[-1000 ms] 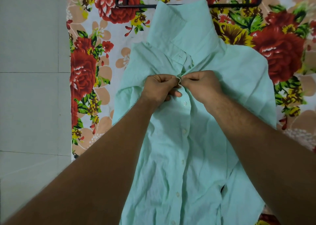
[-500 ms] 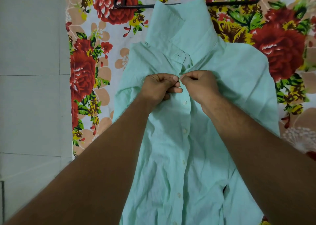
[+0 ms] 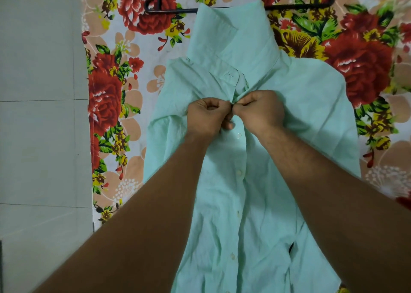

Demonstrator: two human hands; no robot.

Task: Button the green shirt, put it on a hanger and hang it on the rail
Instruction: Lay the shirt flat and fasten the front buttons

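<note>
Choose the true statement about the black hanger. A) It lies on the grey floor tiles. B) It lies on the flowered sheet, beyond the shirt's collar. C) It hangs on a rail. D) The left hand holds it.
B: the black hanger lies on the flowered sheet past the collar of the green shirt, whose front the left hand and the right hand pinch.

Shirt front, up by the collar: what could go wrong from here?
1. The left hand and right hand both pinch the shirt where its fabric bunches. The button there is hidden, so it may slip out or catch the wrong hole.
2. The collar lies over the hanger bar, so tugging the shirt could drag the hanger along.
</note>
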